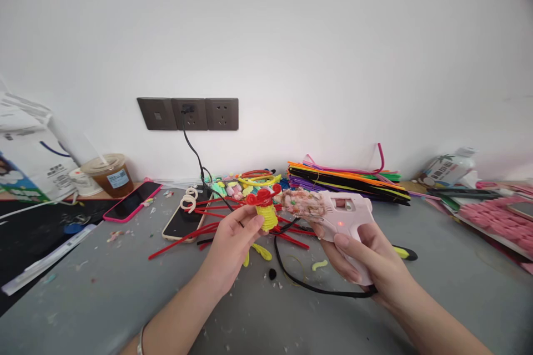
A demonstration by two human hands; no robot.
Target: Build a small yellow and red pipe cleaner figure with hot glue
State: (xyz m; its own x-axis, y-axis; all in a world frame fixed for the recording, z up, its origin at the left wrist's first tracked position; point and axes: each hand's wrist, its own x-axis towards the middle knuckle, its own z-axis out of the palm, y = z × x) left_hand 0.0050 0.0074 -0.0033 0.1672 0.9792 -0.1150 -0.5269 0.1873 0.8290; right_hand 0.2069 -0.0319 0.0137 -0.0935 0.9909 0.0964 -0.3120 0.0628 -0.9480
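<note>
My left hand (239, 238) pinches a small yellow and red pipe-cleaner figure (266, 216) with its coiled yellow body below and red loops on top. In my right hand (370, 255) is a pale pink hot glue gun (347, 213), its small orange light lit. The gun's fuzz-covered nozzle end points left and comes close to the figure's red top; whether the two touch I cannot tell. A black cord (320, 289) runs from the handle's base. Behind my left hand lie several loose red pipe cleaners (191, 233).
Against the wall lies a bundle of coloured pipe cleaners (350, 183). Two phones, one pink-cased (133, 202) and one pale-cased (179, 224), rest at left near an iced drink cup (110, 175). A black pompom (272, 274) sits in front. Pink material (499, 219) is at right.
</note>
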